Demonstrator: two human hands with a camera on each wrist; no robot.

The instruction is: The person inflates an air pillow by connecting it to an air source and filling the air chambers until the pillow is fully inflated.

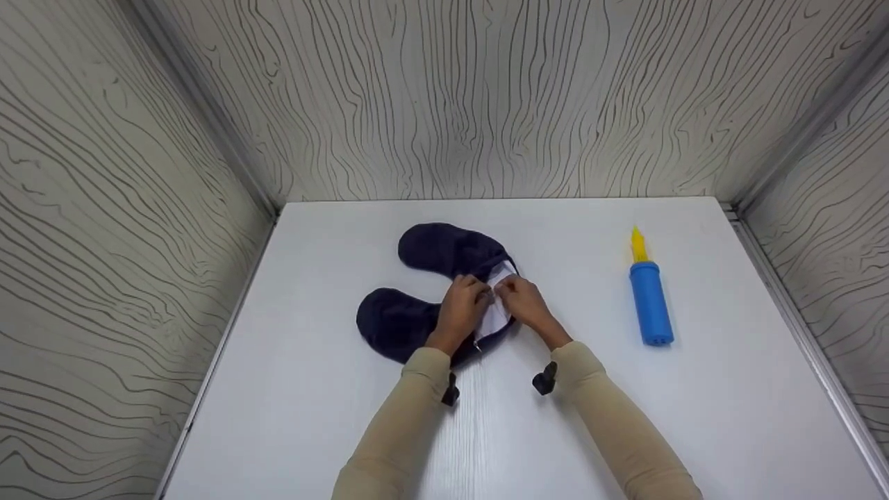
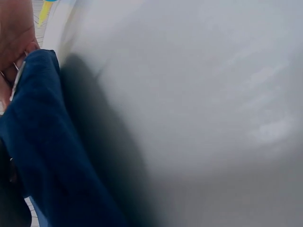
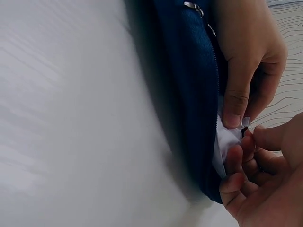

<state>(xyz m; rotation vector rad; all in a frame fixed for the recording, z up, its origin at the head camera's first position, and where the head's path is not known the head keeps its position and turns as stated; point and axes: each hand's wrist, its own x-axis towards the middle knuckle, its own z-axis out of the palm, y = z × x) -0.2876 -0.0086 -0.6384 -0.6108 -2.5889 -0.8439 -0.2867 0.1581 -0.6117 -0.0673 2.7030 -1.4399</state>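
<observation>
Head view: dark U-shaped pillow (image 1: 396, 319) lay on the surface (image 1: 243, 417), gap facing 9 o'clock, zip (image 3: 216, 80) open on its 3 o'clock side w/ white liner (image 1: 494, 317) showing. L hand (image 1: 460, 309) & R hand (image 1: 524, 301) met over the liner. Per R wrist view, R hand pinched a small clear valve (image 3: 245, 124), prob. the liner's inlet; L hand gripped the liner right beside it. Zip pull (image 3: 193, 6) sat at approx. 7 o'clock of the liner in head view. Blue pump (image 1: 651, 303) w/ yellow nozzle (image 1: 638, 246) lay well apart at 3 o'clock, tip toward 12, not connected. Progress, as judged: pillow unzipped, liner exposed, valve in hand = done. Left: valve work unfinished, pillow not zipped up. Couldn't tell if valve was uncapped or how full the liner was.
</observation>
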